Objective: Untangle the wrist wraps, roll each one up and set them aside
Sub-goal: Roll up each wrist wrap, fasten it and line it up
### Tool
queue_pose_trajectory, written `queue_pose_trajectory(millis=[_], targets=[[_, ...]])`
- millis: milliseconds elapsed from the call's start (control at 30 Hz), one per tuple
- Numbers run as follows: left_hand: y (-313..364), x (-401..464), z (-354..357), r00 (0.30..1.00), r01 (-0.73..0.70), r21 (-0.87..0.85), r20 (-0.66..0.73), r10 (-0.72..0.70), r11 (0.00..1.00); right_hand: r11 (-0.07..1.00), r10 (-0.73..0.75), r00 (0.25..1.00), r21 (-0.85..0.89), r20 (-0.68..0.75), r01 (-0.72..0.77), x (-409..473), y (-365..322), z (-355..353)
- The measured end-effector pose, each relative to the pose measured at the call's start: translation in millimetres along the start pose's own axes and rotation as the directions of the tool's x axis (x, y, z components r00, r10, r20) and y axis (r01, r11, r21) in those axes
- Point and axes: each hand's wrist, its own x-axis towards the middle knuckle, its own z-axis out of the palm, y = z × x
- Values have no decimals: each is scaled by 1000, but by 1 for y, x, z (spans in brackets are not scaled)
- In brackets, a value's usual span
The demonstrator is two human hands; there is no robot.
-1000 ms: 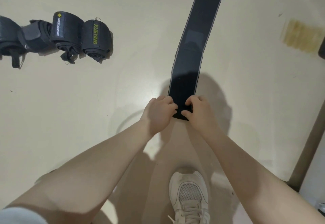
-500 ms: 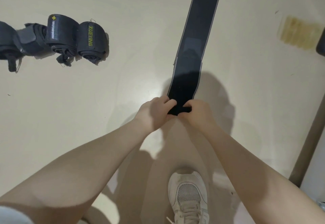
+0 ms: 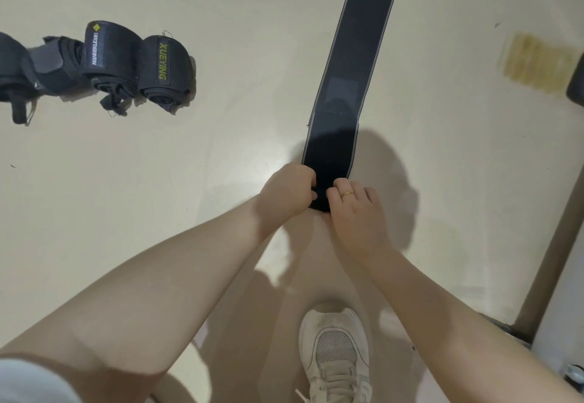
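A long black wrist wrap [image 3: 354, 64] with grey edges lies flat on the cream floor, running from the top edge down to my hands. Its near end is curled into a small roll between my fingers. My left hand [image 3: 286, 192] grips the roll's left side and my right hand [image 3: 354, 209], wearing a gold ring, pinches its right side. Several rolled black wraps [image 3: 126, 67] lie in a row at the upper left, one lettered XUEYING in yellow-green [image 3: 164, 70].
My white sneaker [image 3: 336, 352] stands on the floor below my hands. A grey metal leg [image 3: 550, 251] slants along the right edge. A yellowish stain [image 3: 537, 61] marks the floor at the upper right, beside a dark object [image 3: 576, 83].
My fingers have turned the wrap's near end over, so the roll has grown a little and the flat length in front of my hands is shorter.
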Motion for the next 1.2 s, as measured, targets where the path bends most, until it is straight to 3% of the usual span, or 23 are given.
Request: queue_pose_trajectory(millis=[100,200,233,333,400,467,533,633,733,867,933,1000,1067,1200], targets=[[-4,-8,6,969,-68,-50,-242,54,996,997,-11,998,73,58,7,9,7,-5],[-6,-8,10,821,-266,127,-489,294,955,995,22,974,92,223,-44,28,13,-15],[-8,-9,14,801,-304,168,-487,347,938,995,22,967,91,255,-47,35,15,-14],[-17,-6,14,936,-219,131,-252,246,967,920,180,933,282,313,-272,54,18,-14],[-17,-4,13,930,-212,131,-276,241,968,812,300,905,417,303,-409,57,15,-18],[-15,0,10,914,-215,123,-325,244,969,895,320,936,278,146,-350,53,12,-18],[-11,5,8,914,-191,159,-331,234,969,976,187,982,121,-41,-181,46,10,-12],[-9,10,5,948,-119,124,-281,150,985,995,42,990,99,-135,-29,38,14,-3],[-5,18,-8,981,-87,137,-162,109,987,997,-13,997,75,-71,18,37,20,0],[-1,30,-26,999,-23,114,41,19,993,979,-5,990,202,140,-23,45,21,-9],[-1,22,-22,996,-26,94,92,17,995,984,-69,973,174,222,30,40,18,-15],[-4,1,-8,997,-49,87,56,45,995,985,-111,956,159,270,69,25,11,-19],[-11,-22,15,993,-93,63,-67,97,994,982,-110,934,185,341,48,9,2,-21],[-25,-46,43,937,-213,117,-255,237,970,954,-32,859,273,511,-126,5,-9,-18]])
